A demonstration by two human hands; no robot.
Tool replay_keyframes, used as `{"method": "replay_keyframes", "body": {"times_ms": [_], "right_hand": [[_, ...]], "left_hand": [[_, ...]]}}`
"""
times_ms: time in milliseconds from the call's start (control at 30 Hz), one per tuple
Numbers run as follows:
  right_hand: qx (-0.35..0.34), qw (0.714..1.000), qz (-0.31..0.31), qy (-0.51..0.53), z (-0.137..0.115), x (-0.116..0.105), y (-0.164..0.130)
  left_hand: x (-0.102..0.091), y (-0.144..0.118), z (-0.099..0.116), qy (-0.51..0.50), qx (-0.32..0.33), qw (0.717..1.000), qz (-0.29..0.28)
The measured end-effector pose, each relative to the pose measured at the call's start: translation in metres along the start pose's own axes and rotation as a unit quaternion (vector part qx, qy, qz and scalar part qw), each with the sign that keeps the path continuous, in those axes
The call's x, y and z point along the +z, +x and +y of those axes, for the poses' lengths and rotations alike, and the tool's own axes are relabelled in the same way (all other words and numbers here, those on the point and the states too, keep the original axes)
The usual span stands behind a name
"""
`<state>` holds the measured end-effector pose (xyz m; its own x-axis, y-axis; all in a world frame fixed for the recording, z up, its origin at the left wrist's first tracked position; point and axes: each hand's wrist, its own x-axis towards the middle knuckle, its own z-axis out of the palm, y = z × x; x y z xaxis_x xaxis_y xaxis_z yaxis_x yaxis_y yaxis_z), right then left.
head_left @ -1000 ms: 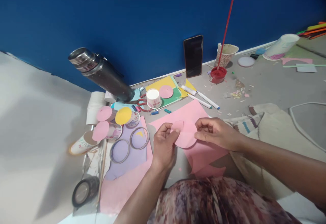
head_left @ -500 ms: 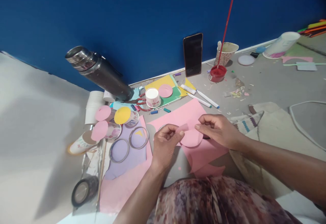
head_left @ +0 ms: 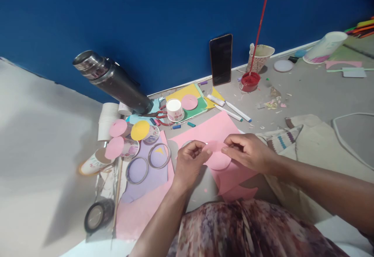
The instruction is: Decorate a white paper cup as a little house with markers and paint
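Note:
A round pink paper disc [head_left: 218, 161] is held up between my two hands, above larger pink paper sheets [head_left: 214, 126]. My left hand [head_left: 191, 157] pinches the disc's left edge between thumb and fingers. On the opposite side, my right hand [head_left: 244, 152] grips its right edge the same way. Below the disc lies a cut pink scrap [head_left: 241, 193]. Just left of my hands, two grey rings [head_left: 159, 156] rest on lilac paper [head_left: 146, 187].
Decorated paper cups, some with pink or yellow discs [head_left: 140, 131], stand at left near a dark flask [head_left: 119, 87]. Red-handled scissors [head_left: 160, 115], white markers [head_left: 238, 111], a phone [head_left: 221, 60] and a red paint pot [head_left: 250, 82] sit behind. Cream cloth [head_left: 309, 144] lies right.
The pink disc's upper part, folded over before, now lies flatter and the disc looks whole. Both hands stay on its edges, with only small finger shifts.

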<state>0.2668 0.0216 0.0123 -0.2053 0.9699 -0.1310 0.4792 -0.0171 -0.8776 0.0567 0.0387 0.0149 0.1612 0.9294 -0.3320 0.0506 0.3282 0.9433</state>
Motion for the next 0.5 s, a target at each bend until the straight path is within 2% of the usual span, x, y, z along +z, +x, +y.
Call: {"method": "replay_keyframes", "body": {"times_ms": [167,500], "right_hand": [[-0.006,1.000,-0.006,-0.019,0.0005,-0.0002,0.0000],[-0.010,0.999,-0.020,-0.038,-0.0009,-0.0009,-0.0005]], "left_hand": [[0.0003,-0.0002,0.0006,-0.016,-0.013,1.000,-0.005],[-0.0013,0.0000,-0.0006,0.056,0.012,0.998,-0.015]]}}
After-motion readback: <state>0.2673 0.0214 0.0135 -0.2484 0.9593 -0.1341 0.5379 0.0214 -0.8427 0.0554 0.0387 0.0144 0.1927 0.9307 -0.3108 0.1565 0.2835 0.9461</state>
